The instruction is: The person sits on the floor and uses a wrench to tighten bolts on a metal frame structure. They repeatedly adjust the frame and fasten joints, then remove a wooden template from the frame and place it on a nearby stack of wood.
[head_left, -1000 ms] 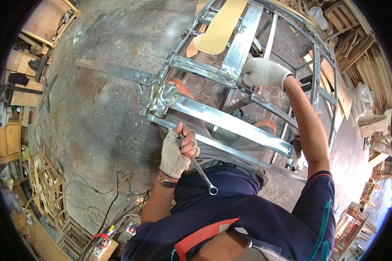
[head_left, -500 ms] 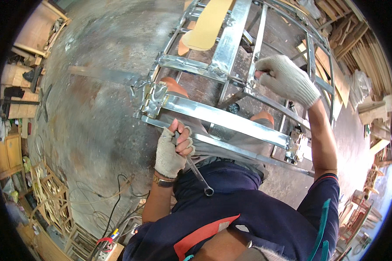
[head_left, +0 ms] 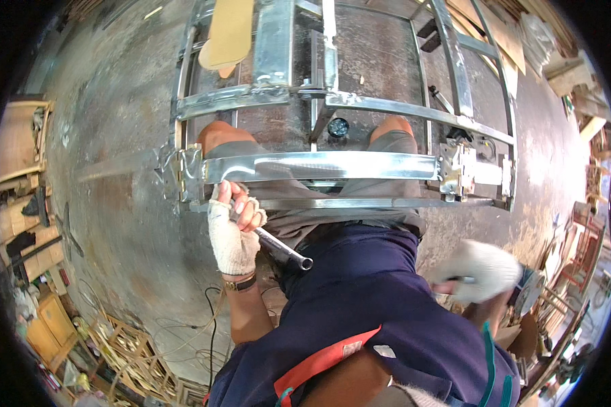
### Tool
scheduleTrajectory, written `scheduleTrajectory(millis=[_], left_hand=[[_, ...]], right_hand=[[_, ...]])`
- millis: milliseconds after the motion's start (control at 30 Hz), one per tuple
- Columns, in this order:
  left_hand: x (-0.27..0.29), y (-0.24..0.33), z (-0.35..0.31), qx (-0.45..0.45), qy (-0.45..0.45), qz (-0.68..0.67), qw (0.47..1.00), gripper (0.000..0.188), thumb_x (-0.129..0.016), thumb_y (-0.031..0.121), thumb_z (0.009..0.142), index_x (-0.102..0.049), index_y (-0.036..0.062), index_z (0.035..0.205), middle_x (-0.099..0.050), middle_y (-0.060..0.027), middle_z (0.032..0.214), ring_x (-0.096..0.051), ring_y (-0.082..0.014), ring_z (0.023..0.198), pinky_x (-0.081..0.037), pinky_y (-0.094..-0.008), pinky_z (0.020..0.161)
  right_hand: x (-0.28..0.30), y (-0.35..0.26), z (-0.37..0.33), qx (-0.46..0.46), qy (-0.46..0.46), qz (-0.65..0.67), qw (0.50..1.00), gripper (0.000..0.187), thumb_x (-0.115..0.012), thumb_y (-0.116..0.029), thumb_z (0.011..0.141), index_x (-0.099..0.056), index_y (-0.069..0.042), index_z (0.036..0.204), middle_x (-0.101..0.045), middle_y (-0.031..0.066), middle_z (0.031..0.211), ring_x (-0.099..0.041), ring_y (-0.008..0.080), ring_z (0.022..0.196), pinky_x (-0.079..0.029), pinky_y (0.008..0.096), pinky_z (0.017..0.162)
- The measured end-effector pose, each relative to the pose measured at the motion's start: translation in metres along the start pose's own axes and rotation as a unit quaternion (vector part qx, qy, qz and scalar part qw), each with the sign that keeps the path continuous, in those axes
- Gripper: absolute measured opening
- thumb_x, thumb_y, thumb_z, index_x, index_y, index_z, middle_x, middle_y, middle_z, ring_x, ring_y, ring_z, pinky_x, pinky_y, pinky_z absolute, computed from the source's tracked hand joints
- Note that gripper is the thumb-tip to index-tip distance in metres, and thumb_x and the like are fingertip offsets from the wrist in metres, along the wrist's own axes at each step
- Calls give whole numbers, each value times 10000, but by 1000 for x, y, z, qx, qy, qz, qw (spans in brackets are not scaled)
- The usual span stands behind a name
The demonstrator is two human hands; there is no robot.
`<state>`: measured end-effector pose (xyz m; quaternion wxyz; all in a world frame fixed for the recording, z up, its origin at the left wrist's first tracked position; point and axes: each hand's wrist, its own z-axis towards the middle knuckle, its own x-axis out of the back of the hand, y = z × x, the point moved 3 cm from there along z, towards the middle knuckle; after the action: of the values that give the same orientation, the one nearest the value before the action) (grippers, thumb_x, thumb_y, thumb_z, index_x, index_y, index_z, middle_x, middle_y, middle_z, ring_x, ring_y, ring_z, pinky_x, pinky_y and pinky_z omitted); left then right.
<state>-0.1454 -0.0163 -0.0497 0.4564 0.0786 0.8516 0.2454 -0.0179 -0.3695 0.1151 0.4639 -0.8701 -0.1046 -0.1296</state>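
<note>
My left hand (head_left: 234,234), in an off-white glove with bare fingertips, is closed around a steel wrench (head_left: 282,247). The wrench's ring end points down and right toward my shirt. My fingertips are just below the left end of a shiny flat metal bar (head_left: 319,166), beside a hinge (head_left: 191,173). This bar belongs to a welded metal frame (head_left: 414,108) over my knees; a second hinge (head_left: 458,169) sits at its right end. My gloved right hand (head_left: 482,271), blurred, is beside my right hip, away from the frame. Its fingers are curled; what they hold is hidden.
A tan flat panel (head_left: 231,34) lies on the frame's far left part. On the floor between my knees stands a small round dark object (head_left: 338,127). Cables (head_left: 210,319) run along the floor at lower left. Wooden pieces (head_left: 125,346) are piled at the left edge.
My right hand has left the frame's far bar and come back to my right hip. My left hand still grips the wrench. The view has turned, so the frame looks level.
</note>
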Motion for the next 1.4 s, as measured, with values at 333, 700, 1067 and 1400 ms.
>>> scheduleTrajectory(millis=[333,700,1067,1400], left_hand=[[6,1,11,8,9,-17,1000,344,-495,367,1155,-611,83,997,-454,26,737,-285,-56,482,-262,-231,451],[-25,-8,1,60,-47,-64,995,332,-432,342,1177,-540,63,1032,-421,-6,757,-266,-58,464,-251,-228,432],[-43,-54,-30,155,-54,-48,985,321,-443,345,1170,-520,77,1012,-408,-6,736,-272,-47,465,-239,-238,450],[-58,-86,-44,181,-70,48,980,281,-515,344,1146,-507,105,999,-351,38,683,-234,-54,464,-242,-259,461]], right_hand=[[-91,152,137,-92,232,11,968,213,-608,-167,925,-711,-18,1038,-738,173,920,-709,356,860,-565,452,800],[20,318,280,-169,445,-217,852,260,-656,-310,934,-757,-72,956,-746,218,931,-724,433,900,-582,541,821],[54,385,325,-287,314,-80,901,515,-602,-408,963,-677,-133,1392,-639,168,1475,-585,383,1372,-447,480,1167],[49,378,353,-198,289,-30,936,464,-684,-304,785,-751,-59,1172,-756,244,1144,-722,394,1109,-568,468,940]])
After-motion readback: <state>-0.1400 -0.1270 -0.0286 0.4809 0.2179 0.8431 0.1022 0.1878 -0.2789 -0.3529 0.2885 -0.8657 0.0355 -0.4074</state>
